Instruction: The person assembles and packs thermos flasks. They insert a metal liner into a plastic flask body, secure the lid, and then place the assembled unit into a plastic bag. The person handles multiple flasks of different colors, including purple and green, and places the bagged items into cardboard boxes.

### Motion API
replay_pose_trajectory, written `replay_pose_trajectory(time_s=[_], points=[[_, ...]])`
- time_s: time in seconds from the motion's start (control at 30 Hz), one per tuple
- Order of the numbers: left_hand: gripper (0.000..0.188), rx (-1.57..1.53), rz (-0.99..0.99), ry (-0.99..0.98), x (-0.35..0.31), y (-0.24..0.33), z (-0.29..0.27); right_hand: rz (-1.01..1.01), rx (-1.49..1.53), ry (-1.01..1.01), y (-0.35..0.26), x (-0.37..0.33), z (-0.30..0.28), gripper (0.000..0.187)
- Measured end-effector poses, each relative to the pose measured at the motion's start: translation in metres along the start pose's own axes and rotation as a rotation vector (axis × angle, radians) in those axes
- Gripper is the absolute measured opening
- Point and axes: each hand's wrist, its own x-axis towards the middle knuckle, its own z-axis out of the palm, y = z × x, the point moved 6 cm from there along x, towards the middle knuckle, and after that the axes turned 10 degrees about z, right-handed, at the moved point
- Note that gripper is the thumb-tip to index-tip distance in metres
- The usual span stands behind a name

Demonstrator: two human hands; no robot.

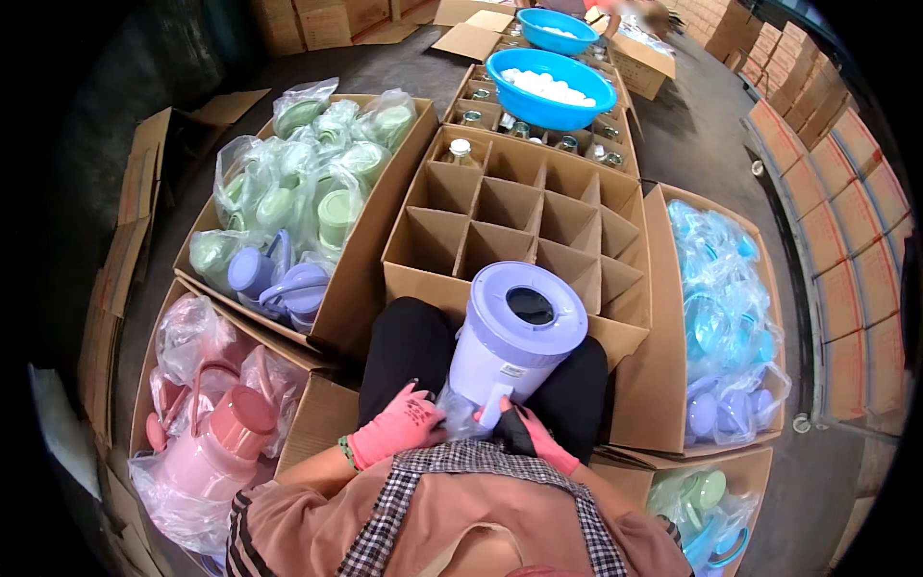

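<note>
A lavender jug body (514, 332) with a round dark opening in its top stands between my thighs, its handle toward me. My right hand (534, 435), in a pink and black glove, is closed at the foot of that handle. On the jug's near left side my left hand (399, 423), in a pink glove, has its fingers closed on a crumpled clear plastic bag (454, 412) beside the base. Directly beyond the jug is a divided cardboard box (514, 216), with one capped glass bottle (461, 152) in its far left compartment.
Bagged green parts fill the left box (336, 216), with lavender pieces in front. Pink jugs (207, 462) lie nearer left. Bagged blue parts (716, 298) are on the right. Blue basins (548, 111) of white pieces rest on boxes ahead. Another person's arm (612, 24) shows far off.
</note>
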Motion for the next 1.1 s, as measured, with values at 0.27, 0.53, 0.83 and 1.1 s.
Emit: replay_pose_trajectory(time_s=[0.27,0.53,0.83,1.1], points=[[0.025,-1.256,-0.234,1.779,-0.13,-0.113,-0.197,-0.157,-0.039,0.087,-0.067,-0.071,-0.007,0.02],[0.028,-0.299,0.238,1.805,-0.123,-0.032,-0.271,-0.164,-0.267,-0.028,-0.063,-0.043,0.021,0.024],[0.021,0.396,0.8,0.815,0.012,0.079,-0.14,-0.31,0.146,-0.045,-0.183,-0.113,0.011,0.023],[0.06,-0.797,0.51,0.733,0.026,0.034,-0.136,-0.555,-0.003,0.244,-0.211,-0.092,0.026,0.026]])
